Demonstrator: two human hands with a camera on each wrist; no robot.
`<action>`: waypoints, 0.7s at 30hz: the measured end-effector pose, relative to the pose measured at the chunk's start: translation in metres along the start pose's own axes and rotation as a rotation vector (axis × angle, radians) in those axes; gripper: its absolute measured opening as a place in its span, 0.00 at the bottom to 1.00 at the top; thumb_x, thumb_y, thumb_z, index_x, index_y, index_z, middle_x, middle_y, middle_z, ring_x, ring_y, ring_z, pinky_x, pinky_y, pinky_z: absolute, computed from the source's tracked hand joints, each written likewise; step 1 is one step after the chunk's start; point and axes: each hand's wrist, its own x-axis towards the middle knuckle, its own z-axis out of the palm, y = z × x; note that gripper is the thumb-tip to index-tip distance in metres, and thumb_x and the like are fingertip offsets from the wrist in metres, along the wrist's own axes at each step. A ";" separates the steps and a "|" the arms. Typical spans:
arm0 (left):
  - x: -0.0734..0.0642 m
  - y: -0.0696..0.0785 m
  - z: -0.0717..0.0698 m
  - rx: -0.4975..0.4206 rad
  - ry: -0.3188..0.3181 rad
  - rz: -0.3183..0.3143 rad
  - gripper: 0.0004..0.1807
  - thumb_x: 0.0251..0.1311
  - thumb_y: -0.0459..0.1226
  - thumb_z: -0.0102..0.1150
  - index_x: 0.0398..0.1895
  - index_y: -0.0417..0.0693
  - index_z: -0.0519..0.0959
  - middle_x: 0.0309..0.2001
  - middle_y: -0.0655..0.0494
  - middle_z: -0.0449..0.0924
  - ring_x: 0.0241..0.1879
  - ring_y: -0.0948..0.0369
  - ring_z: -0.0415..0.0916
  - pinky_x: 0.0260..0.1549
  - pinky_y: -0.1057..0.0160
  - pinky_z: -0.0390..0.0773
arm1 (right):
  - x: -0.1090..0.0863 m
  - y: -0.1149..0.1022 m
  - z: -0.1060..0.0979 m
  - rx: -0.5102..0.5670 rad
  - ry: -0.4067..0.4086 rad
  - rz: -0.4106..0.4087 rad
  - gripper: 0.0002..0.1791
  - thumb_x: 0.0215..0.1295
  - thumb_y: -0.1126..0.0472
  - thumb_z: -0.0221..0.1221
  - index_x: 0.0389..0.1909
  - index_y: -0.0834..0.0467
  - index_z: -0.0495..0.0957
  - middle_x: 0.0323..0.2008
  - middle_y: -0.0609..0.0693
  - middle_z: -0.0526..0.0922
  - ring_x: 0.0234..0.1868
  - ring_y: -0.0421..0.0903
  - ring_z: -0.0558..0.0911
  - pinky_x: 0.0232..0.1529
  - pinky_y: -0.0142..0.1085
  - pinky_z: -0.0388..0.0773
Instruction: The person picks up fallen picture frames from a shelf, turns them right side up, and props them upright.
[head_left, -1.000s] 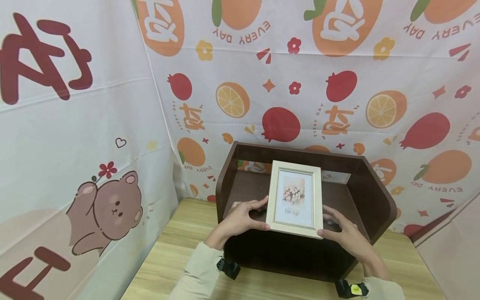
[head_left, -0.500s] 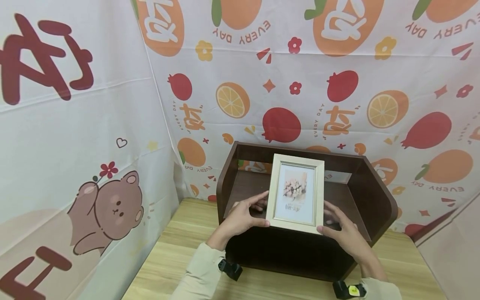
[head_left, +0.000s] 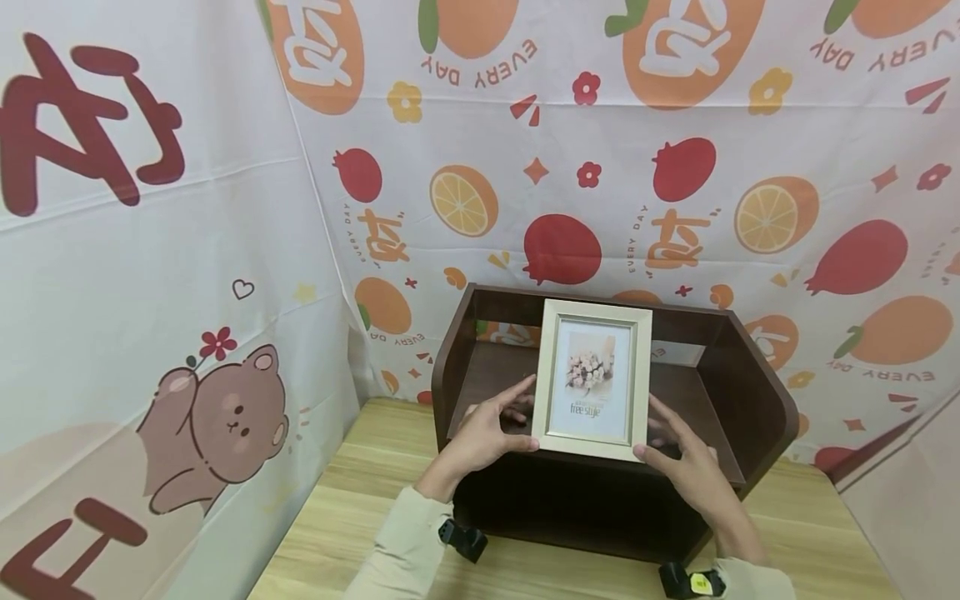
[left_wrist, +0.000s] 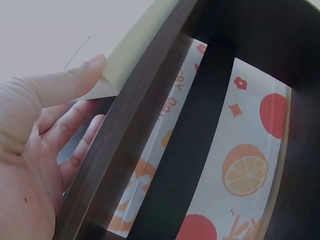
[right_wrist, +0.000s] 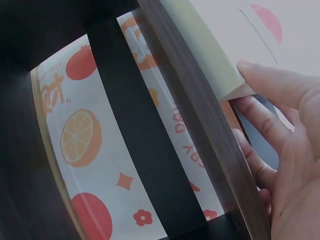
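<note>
A cream picture frame (head_left: 592,379) with a flower print leans back above the top shelf of a dark brown desktop shelf (head_left: 502,375). My left hand (head_left: 476,437) grips its lower left corner, thumb on the front edge and fingers reaching behind. At the lower right corner, my right hand (head_left: 693,471) holds it the same way. The left wrist view has the left thumb against the frame's pale edge (left_wrist: 135,52), just over the shelf board. A similar grip appears in the right wrist view, with the thumb on the frame's corner (right_wrist: 227,82). Fingertips behind the frame are partly hidden.
The shelf stands on a light wood table (head_left: 375,467) against a fruit-print cloth (head_left: 510,167). Its raised side panels (head_left: 757,400) flank both hands. Below the top board lies a dark open compartment (head_left: 570,508). A bear-print cloth (head_left: 217,417) hangs at the left.
The picture frame has risen slightly and its top has tipped up, so it stands more upright. Both hands keep hold of its lower corners and have barely shifted.
</note>
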 end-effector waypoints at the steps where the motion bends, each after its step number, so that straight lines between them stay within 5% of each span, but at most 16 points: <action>1: 0.000 0.000 0.000 0.009 -0.005 0.002 0.47 0.48 0.37 0.74 0.73 0.64 0.61 0.58 0.56 0.78 0.50 0.57 0.77 0.49 0.56 0.78 | 0.000 0.000 0.000 -0.011 0.008 -0.001 0.42 0.63 0.48 0.62 0.75 0.42 0.53 0.62 0.58 0.76 0.46 0.29 0.72 0.52 0.52 0.46; 5: -0.001 0.000 -0.002 0.042 -0.016 0.010 0.47 0.49 0.38 0.73 0.73 0.65 0.60 0.57 0.58 0.78 0.53 0.57 0.76 0.54 0.53 0.75 | -0.001 -0.001 0.002 -0.044 0.032 -0.001 0.42 0.63 0.50 0.63 0.75 0.47 0.54 0.62 0.58 0.76 0.49 0.32 0.74 0.50 0.45 0.46; 12: -0.001 -0.002 -0.001 0.044 0.000 0.046 0.47 0.48 0.36 0.74 0.72 0.66 0.61 0.51 0.59 0.78 0.49 0.59 0.75 0.52 0.56 0.74 | -0.004 -0.001 0.006 -0.074 0.058 -0.016 0.40 0.62 0.52 0.64 0.72 0.56 0.59 0.61 0.62 0.75 0.61 0.62 0.71 0.47 0.44 0.48; 21: 0.000 -0.005 -0.002 -0.068 0.026 0.051 0.43 0.48 0.33 0.73 0.69 0.64 0.67 0.50 0.53 0.78 0.48 0.56 0.76 0.50 0.55 0.76 | -0.006 -0.002 0.008 -0.128 0.115 -0.026 0.40 0.61 0.49 0.64 0.72 0.54 0.61 0.60 0.63 0.76 0.62 0.64 0.69 0.47 0.45 0.49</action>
